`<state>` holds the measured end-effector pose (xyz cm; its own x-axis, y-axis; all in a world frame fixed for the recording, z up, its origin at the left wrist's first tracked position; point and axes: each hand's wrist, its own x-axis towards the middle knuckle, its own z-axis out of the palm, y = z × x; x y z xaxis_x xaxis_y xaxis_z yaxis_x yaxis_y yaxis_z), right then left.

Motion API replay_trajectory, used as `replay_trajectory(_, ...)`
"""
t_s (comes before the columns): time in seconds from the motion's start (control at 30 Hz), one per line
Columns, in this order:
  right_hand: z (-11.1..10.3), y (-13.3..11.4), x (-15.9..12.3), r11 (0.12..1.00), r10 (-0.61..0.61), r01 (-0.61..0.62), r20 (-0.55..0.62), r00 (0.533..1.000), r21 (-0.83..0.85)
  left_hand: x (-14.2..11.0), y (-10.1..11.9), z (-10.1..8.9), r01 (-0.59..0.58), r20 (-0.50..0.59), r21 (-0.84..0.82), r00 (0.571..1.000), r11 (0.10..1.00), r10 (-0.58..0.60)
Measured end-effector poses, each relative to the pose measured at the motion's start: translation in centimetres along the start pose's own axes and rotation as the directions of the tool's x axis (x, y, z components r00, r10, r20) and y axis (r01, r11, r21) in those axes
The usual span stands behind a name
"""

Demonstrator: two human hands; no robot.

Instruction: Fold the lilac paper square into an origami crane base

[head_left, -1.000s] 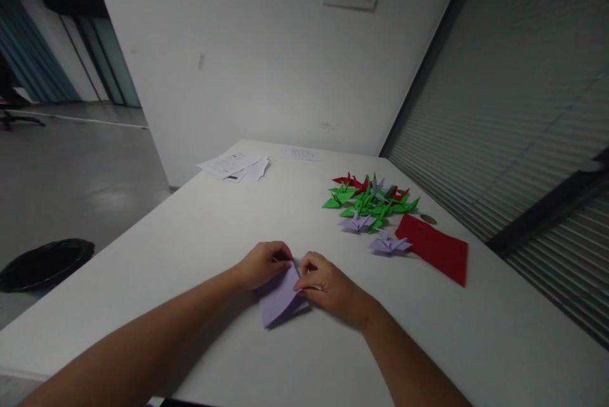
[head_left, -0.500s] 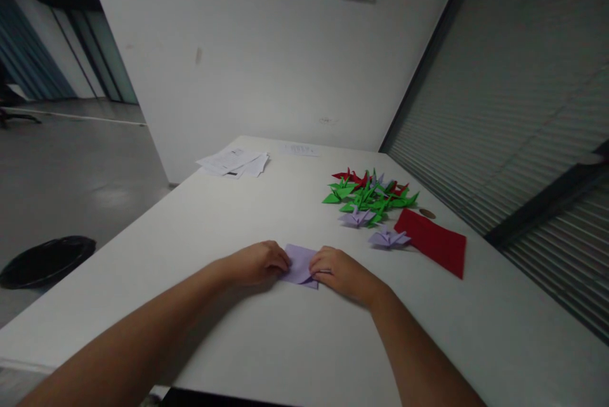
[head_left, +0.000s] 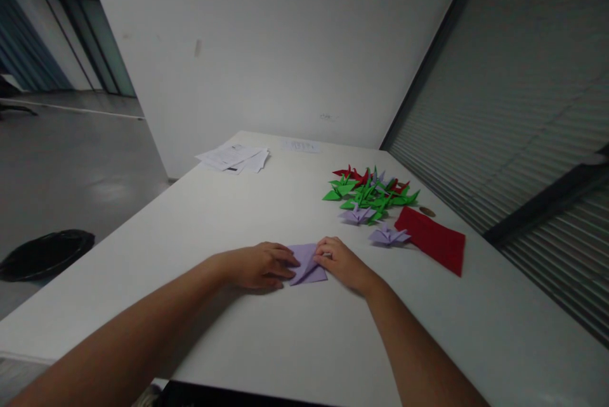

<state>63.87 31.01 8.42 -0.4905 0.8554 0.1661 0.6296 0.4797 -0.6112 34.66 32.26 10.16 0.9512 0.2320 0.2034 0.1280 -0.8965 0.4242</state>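
A folded sheet of purple origami paper (head_left: 307,272) lies on the white table in front of me, one flap lifted and curling up diagonally. My left hand (head_left: 266,265) rests flat on the paper's left side, fingers stretched out and slightly apart. Pinched between the thumb and fingers of my right hand (head_left: 340,261) is the raised flap at the upper right corner. To the right of that hand sits a purple paper crane (head_left: 389,236), with another purple crane (head_left: 356,214) just beyond it.
Behind those cranes is a pile of green paper cranes (head_left: 368,194) mixed with red ones. Red paper sheets (head_left: 432,241) lie at the right, a round coin-like disc (head_left: 427,211) beside them. Printed papers (head_left: 233,156) lie at the far left; a black-lined bin (head_left: 47,255) stands on the floor.
My right hand has lifted the flap up and to the left. The left hand's fingers have spread out further over the paper, which has turned slightly. The camera has tilted a little.
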Motion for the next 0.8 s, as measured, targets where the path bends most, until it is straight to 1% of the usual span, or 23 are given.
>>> replay_trajectory(0.2,0.1,-0.5,0.0,0.989,0.125,-0.127,-0.027,0.992,-0.081,-0.1,-0.1,0.3,0.003,0.015,-0.033,1.0,0.999,-0.002)
replay_trajectory(0.33,0.7,-0.3,0.2,0.979,0.167,-0.172,-0.054,0.985,-0.113,-0.3,-0.2,0.4,0.005,0.038,-0.04,0.999,0.999,-0.004)
replay_trajectory(0.47,1.3,-0.1,0.4,0.975,0.17,-0.18,-0.084,0.982,-0.13,-0.3,-0.2,0.4,0.014,0.078,-0.011,0.997,1.0,-0.013)
replay_trajectory(0.6,1.5,-0.1,0.4,0.972,0.16,-0.173,-0.09,0.983,-0.157,-0.3,-0.1,0.3,0.022,0.069,-0.024,0.997,0.999,-0.02)
replay_trajectory(0.73,1.6,-0.4,0.5,0.963,0.169,-0.183,-0.087,0.982,-0.198,-0.3,-0.2,0.2,0.033,0.097,-0.032,0.995,0.999,-0.029)
replay_trajectory(0.8,1.6,-0.5,0.5,0.961,0.167,-0.182,-0.088,0.982,-0.208,-0.4,-0.2,0.3,0.031,0.089,-0.043,0.996,0.999,-0.027)
